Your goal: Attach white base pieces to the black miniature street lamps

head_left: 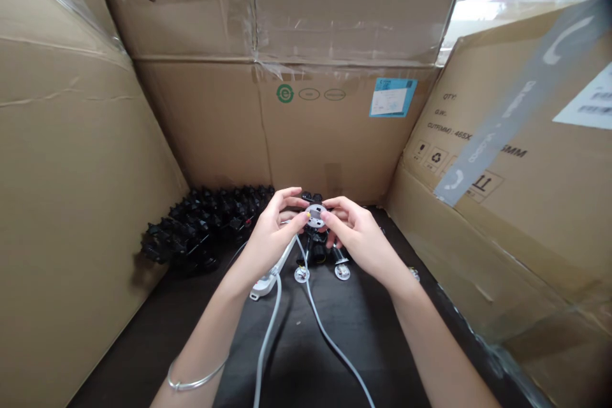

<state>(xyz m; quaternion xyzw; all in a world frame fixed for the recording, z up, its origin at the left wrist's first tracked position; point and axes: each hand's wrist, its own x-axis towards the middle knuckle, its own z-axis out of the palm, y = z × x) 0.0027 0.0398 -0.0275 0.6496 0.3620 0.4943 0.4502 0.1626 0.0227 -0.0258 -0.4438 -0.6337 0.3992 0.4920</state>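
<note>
- A box [71, 172] stands as a wall far left of the hands. With the back box [310, 127] it closes in the working place, so it seems small parts cannot roll away.
- A pile of black parts [201, 223] lies on the bench [310, 363], just left of the left hand and a little behind it. It is packed close in rows, probably so that it stays within short reach.
- A bracelet [194, 384] sits on the left forearm, well back from the fingers and clear of the parts.
- The left hand [270, 236] is nearly closed. Its thumb and forefinger pinch the left rim of the disc [315, 215], and the other fingers are curled under.
- A grey cable [268, 338] with a white switch [262, 285] hangs down from below the left hand toward the person. It lies slack on the bench, so I think it does not pull on the disc.
- The disc, small, round and white, is held between both hands, raised above the bench. Its face is turned up, I judge so that the eyes can see it.
- Two spare discs [342, 271] and a black part [318, 252] lie just under the hands.
- The right hand [361, 239] is also almost closed. Its fingertips grip the right rim, which leaves the middle of the disc uncovered.
- A tilted box [502, 204] leans far right of the right hand.
</note>
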